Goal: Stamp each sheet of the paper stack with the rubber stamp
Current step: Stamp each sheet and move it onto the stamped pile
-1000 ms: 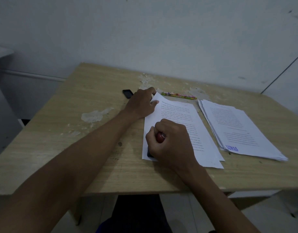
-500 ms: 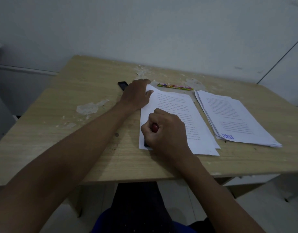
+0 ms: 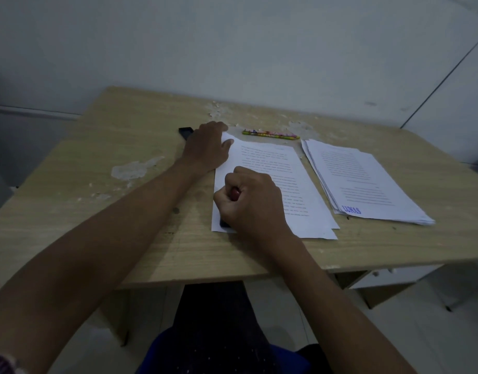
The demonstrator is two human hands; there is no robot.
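Observation:
A white stack of printed sheets lies in the middle of the wooden table. My right hand grips the rubber stamp by its red handle; the stamp's dark base presses on the near left corner of the top sheet. My left hand rests on the stack's far left corner with its fingers bent over the edge; whether it pinches the paper I cannot tell. To the right lies a second pile of sheets whose top page carries a blue stamp mark at its near left corner.
A small black object lies just left of my left hand. Coloured pencils lie beyond the stack. The tabletop has patches of peeled veneer. A wall stands close behind the table.
Both hands stay where they were on the stack, the stamp still pressed down. Only the camera has shifted a little.

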